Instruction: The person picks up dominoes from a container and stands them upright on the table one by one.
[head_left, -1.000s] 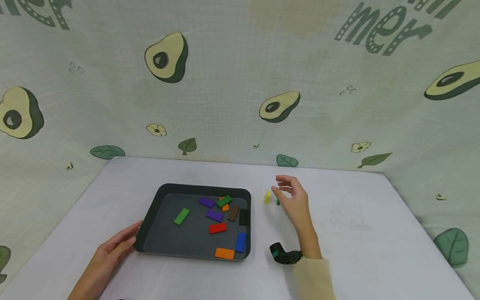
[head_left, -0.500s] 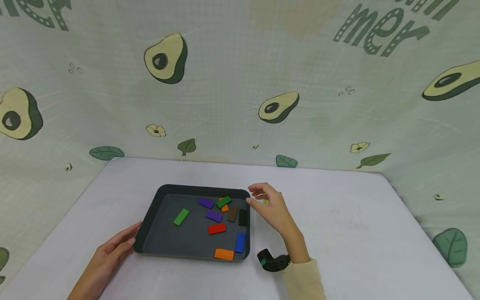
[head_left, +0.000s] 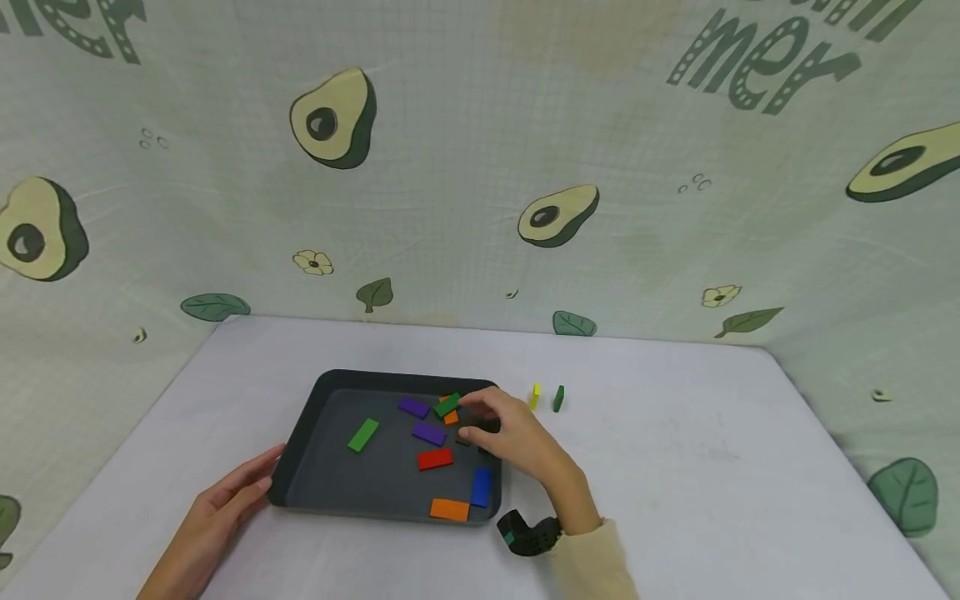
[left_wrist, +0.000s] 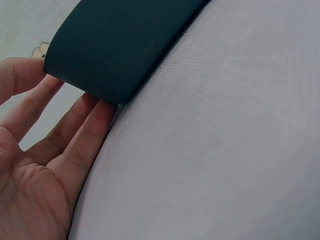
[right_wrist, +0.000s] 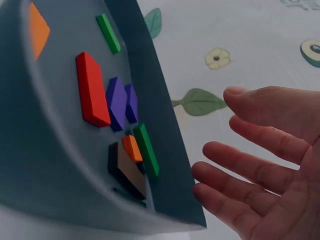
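A dark grey tray (head_left: 322,471) lies on the white table. My left hand (head_left: 225,496) touches its left edge near the front corner; in the left wrist view, the fingertips rest against the tray wall (left_wrist: 120,50). Over the tray's right side hovers my right hand (head_left: 513,429), thumb and fingers apart with nothing held. Nearest to it are a dark green block (head_left: 447,406) lying across an orange block (head_left: 451,417), and a brown block (right_wrist: 129,172). The right hand mostly hides the brown and black blocks in the head view.
Also in the tray are two purple blocks (head_left: 429,432), a red block (head_left: 435,459), a blue block (head_left: 482,487), an orange block (head_left: 450,509) and a light green block (head_left: 363,435). Right of the tray stand a yellow block (head_left: 535,397) and a green block (head_left: 558,398).
My right hand has moved left, from beside the standing yellow and green blocks to above the tray's right side. The left hand and the tray have stayed in place.
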